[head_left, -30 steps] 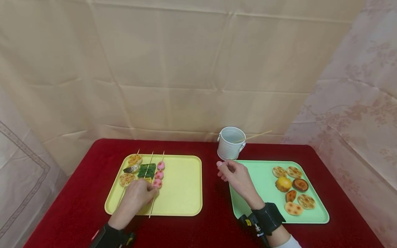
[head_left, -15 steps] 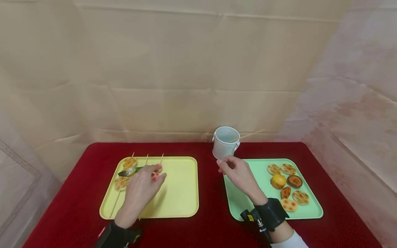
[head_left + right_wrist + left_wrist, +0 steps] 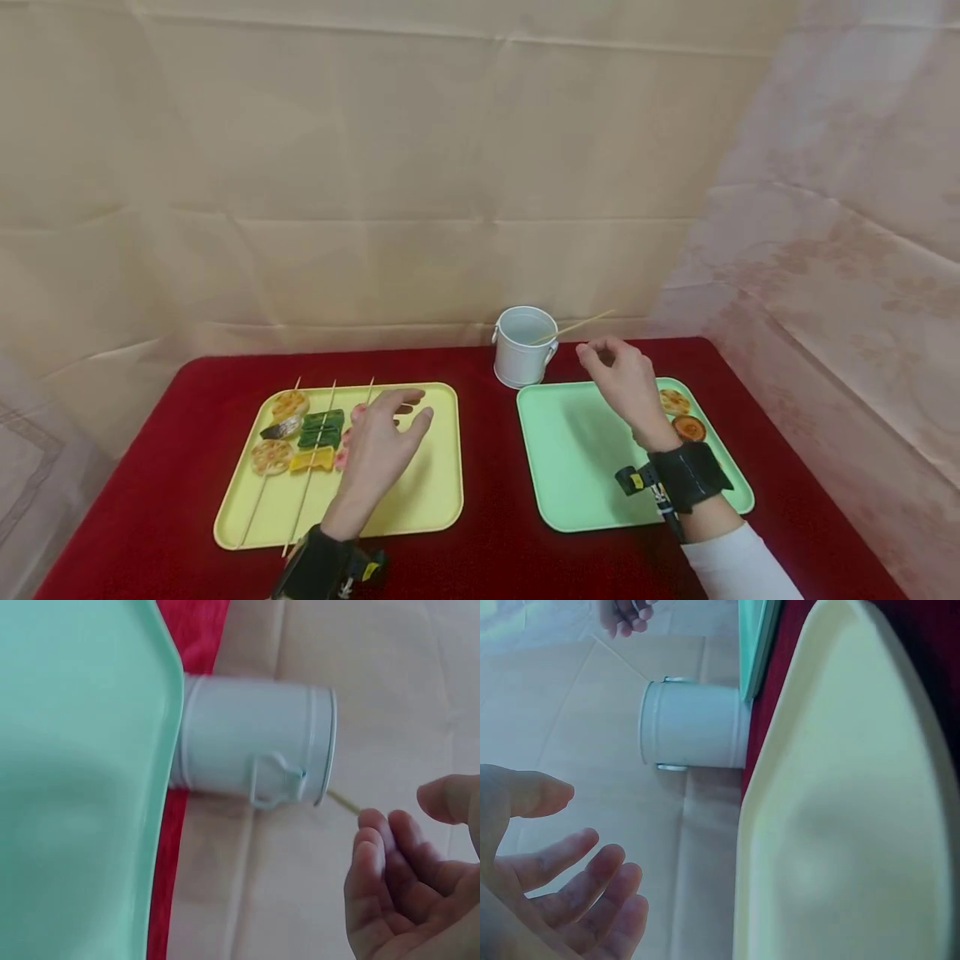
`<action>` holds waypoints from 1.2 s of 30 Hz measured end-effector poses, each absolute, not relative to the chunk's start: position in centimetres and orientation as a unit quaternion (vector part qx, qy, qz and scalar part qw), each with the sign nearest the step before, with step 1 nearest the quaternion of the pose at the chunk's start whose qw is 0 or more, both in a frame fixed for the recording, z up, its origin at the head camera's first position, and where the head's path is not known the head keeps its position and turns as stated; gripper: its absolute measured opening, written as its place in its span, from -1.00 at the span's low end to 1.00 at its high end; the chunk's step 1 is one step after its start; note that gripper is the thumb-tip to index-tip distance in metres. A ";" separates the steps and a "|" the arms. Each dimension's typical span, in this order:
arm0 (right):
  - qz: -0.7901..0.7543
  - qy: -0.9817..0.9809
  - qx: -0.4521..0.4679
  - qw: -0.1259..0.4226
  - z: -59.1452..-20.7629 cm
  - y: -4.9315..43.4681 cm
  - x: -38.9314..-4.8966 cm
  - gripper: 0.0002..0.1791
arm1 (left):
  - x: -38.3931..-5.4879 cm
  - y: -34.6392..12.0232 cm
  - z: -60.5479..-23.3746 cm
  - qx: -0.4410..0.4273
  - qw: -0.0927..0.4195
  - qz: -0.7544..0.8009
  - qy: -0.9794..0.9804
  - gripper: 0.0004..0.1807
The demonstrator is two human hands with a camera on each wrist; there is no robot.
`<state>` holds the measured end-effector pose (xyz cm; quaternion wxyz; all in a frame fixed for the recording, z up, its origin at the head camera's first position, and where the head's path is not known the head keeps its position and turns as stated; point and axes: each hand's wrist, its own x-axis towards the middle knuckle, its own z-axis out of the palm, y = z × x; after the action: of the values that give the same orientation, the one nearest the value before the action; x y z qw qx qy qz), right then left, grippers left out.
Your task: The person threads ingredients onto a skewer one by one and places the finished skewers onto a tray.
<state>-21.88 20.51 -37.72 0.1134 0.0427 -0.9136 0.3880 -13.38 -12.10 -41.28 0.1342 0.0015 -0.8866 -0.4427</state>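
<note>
My left hand point(image 3: 378, 450) hovers over the yellow tray point(image 3: 444, 492), fingers relaxed and holding nothing. It partly hides a skewer of pink pieces point(image 3: 342, 458). Left of that lie a skewer of green pieces point(image 3: 321, 429) with a yellow piece point(image 3: 312, 459), and another with round toasted slices point(image 3: 272, 457) and a dark-and-silver piece point(image 3: 281, 428). Above the green tray point(image 3: 555, 467) is my right hand point(image 3: 626, 383), its fingers loosely bent and thumb apart. Its fingertips are near a bare wooden stick point(image 3: 588, 322) that leans out of a white bucket point(image 3: 517, 362).
Round toy food pieces, among them a brown one point(image 3: 688, 428), lie on the green tray's right side, partly behind my right forearm. A red cloth point(image 3: 487, 500) covers the table. Beige fabric point(image 3: 412, 167) hangs behind it.
My left hand has let go of the pink skewer, risen and opened. My right hand has moved right and up, closer to the stick. The head view has turned slightly right.
</note>
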 end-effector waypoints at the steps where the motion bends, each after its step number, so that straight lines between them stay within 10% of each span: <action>1: 0.384 -0.914 0.041 0.125 -37.6 20.6 -22.2 -0.58 | -13.5 -12.1 -41.5 0.003 0.134 -0.445 -0.885 -0.64; 18: 0.360 -0.904 -0.007 0.229 -37.0 21.4 -25.4 -0.56 | -13.3 -10.8 -43.2 0.016 0.098 -0.482 -0.871 -0.59; 36: 0.361 -0.882 -0.008 0.303 -34.0 24.0 -21.2 -0.61 | -13.5 -10.8 -43.3 0.002 0.093 -0.496 -0.864 -0.59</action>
<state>-21.20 23.97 -34.01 0.3033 -0.0080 -0.8818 0.3611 -13.47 -10.84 -43.29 0.0926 0.0019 -0.8635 -0.4957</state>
